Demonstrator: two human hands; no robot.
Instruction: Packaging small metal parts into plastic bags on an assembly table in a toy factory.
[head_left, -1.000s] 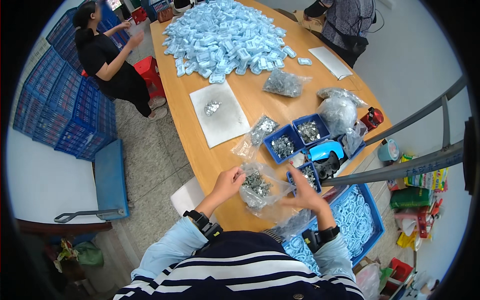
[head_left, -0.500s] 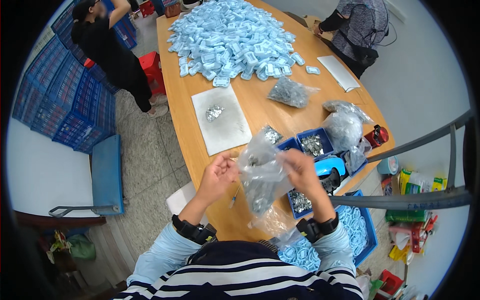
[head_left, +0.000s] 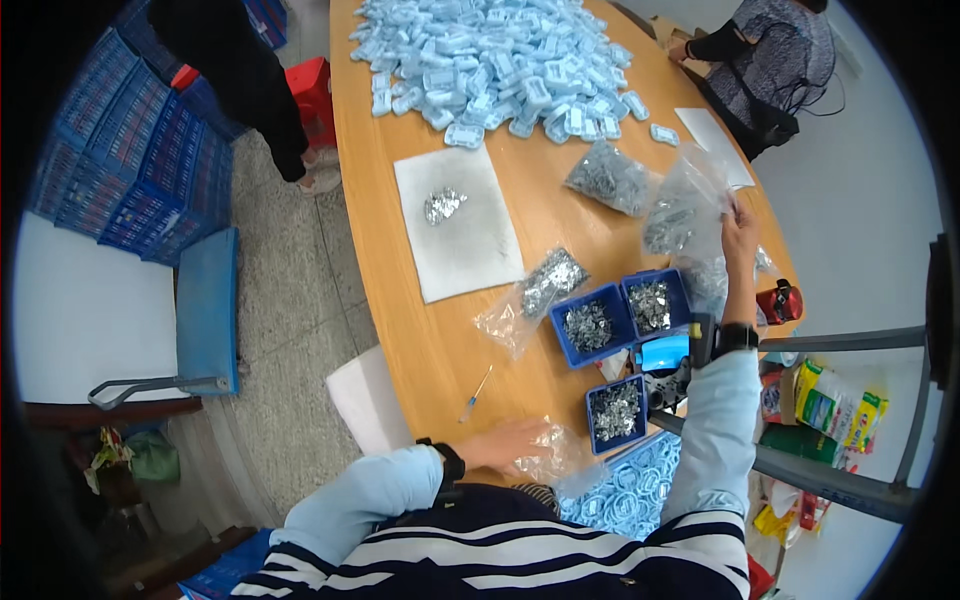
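My right hand (head_left: 740, 238) is stretched out to the far right, closed on the top of a clear plastic bag (head_left: 672, 228) with small metal parts at its bottom. That bag hangs beside other filled bags. Near the table's front edge my left hand (head_left: 508, 446) is closed on a crumpled clear plastic bag (head_left: 556, 458); its fingertips are partly covered by the film. Further in lies an open bag of shiny metal pieces (head_left: 552, 282). Three blue bins, one of them the left bin (head_left: 588, 328), hold small metal parts. A thin brush-like tool (head_left: 474, 396) lies near my left hand.
A big heap of light-blue plastic parts (head_left: 490, 65) covers the far table. A white mat (head_left: 455, 255) bears a small metal pile. Light-blue rings (head_left: 630, 490) fill a container by the front edge. A metal rail (head_left: 840, 340) runs at right. Two people stand beyond the table.
My right hand has carried the bag of metal parts from the middle to the far right. My left hand has let go of it and come down to the crumpled bag. The view has shifted.
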